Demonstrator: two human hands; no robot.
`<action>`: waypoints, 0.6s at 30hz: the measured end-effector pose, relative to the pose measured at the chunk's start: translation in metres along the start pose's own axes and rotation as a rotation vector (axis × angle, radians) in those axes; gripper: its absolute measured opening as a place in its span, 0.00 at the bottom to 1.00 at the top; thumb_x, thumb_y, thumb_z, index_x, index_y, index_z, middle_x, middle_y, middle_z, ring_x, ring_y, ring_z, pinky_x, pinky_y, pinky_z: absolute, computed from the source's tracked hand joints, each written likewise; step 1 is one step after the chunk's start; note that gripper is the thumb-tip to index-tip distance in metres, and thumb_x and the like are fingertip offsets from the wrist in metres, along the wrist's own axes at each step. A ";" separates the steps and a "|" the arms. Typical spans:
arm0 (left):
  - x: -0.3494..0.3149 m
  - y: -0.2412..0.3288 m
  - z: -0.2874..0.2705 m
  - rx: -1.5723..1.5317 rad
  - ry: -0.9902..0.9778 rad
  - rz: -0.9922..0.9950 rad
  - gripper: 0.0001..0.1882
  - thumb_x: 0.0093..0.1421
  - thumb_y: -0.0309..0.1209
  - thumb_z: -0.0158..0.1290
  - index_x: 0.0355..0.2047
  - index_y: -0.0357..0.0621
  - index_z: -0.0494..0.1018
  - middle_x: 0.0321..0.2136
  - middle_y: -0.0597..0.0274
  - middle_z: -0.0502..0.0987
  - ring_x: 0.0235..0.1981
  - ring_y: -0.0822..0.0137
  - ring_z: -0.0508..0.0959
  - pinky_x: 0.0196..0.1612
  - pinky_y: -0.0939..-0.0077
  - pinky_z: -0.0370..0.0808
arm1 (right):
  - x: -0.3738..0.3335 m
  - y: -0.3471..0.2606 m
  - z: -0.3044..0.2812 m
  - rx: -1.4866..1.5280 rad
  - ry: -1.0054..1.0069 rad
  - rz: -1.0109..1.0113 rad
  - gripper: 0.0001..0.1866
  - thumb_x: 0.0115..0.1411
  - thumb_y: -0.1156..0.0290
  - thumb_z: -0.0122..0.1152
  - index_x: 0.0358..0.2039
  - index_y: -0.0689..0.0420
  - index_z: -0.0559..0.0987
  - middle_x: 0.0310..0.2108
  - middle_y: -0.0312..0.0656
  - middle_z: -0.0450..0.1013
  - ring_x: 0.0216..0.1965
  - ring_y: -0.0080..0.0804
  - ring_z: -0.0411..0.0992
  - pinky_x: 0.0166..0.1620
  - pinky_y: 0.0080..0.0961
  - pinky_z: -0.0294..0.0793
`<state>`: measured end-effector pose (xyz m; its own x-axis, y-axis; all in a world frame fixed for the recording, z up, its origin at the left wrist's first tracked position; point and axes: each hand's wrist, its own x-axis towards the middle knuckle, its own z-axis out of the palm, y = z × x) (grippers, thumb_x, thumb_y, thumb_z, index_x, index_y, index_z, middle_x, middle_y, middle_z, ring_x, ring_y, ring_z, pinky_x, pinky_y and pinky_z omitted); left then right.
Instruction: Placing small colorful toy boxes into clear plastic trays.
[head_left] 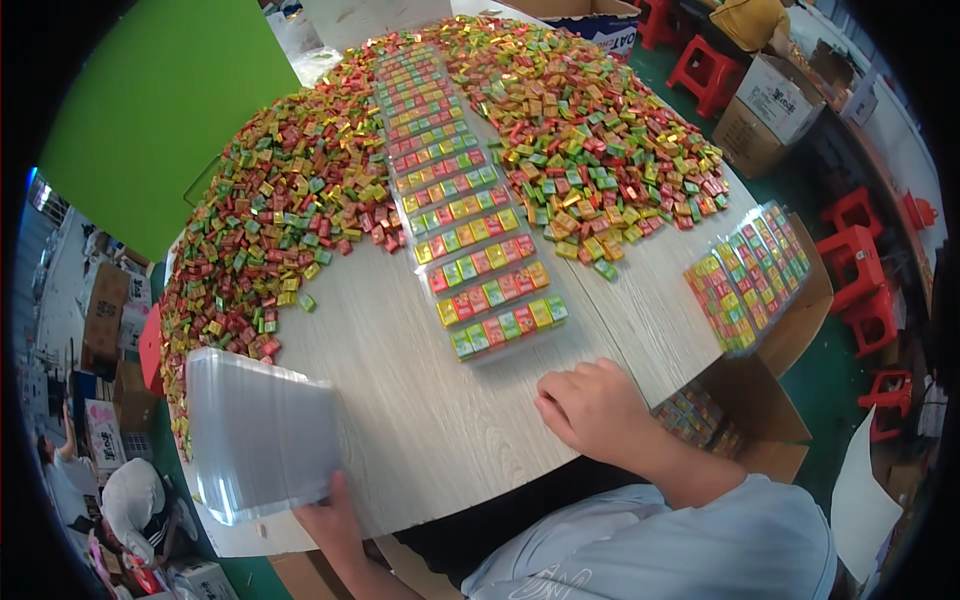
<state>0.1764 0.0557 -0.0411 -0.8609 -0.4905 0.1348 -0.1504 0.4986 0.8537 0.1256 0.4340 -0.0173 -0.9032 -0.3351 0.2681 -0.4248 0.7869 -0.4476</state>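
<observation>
A stack of clear plastic trays [262, 432] stands at the table's left front. My left hand [332, 515] grips its near right corner, thumb against the side, the other fingers partly hidden. Over the table's front edge, my right hand [597, 405] is curled into a loose fist with nothing visible in it. Just beyond that hand, a long row of filled clear trays [490, 258] runs away across the middle. Each tray holds a line of small wrapped blocks in red, yellow and green. Loose blocks [300, 180] of the same kind lie heaped on both sides of the row.
At the table's right edge, a cardboard box [812, 290] holds upright filled trays [750, 275]. Another open box [765, 400] with filled trays sits below. Red stools [852, 265] line the right side. A green panel [170, 110] rises at the far left. Other people sit farther off.
</observation>
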 end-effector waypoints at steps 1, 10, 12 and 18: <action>0.000 0.000 0.000 -0.013 -0.007 -0.018 0.34 0.65 0.19 0.61 0.68 0.29 0.59 0.63 0.46 0.70 0.63 0.53 0.71 0.68 0.57 0.67 | 0.000 -0.001 -0.001 -0.028 0.009 -0.009 0.06 0.61 0.66 0.67 0.35 0.52 0.80 0.29 0.34 0.77 0.29 0.38 0.74 0.36 0.38 0.68; 0.001 -0.007 -0.002 -0.006 -0.001 -0.030 0.34 0.64 0.21 0.62 0.68 0.30 0.60 0.63 0.46 0.70 0.62 0.53 0.72 0.68 0.58 0.67 | 0.001 0.000 -0.002 0.023 0.042 -0.007 0.04 0.60 0.68 0.67 0.34 0.52 0.81 0.28 0.34 0.77 0.28 0.38 0.74 0.36 0.38 0.68; 0.000 -0.007 -0.003 0.022 0.015 -0.013 0.34 0.65 0.21 0.62 0.68 0.30 0.60 0.63 0.46 0.70 0.62 0.53 0.72 0.67 0.58 0.67 | 0.000 0.000 -0.003 0.037 0.046 -0.010 0.04 0.61 0.68 0.67 0.34 0.52 0.81 0.28 0.34 0.77 0.28 0.38 0.74 0.36 0.38 0.68; 0.003 -0.017 -0.003 -0.005 0.030 0.008 0.36 0.59 0.20 0.65 0.66 0.28 0.63 0.61 0.43 0.71 0.59 0.51 0.74 0.64 0.57 0.71 | 0.000 0.000 -0.004 0.032 0.037 -0.004 0.04 0.61 0.68 0.67 0.34 0.52 0.81 0.28 0.34 0.77 0.28 0.38 0.74 0.36 0.38 0.68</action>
<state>0.1782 0.0435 -0.0538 -0.8472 -0.5078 0.1564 -0.1414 0.4992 0.8549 0.1258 0.4358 -0.0136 -0.8987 -0.3187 0.3013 -0.4311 0.7681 -0.4734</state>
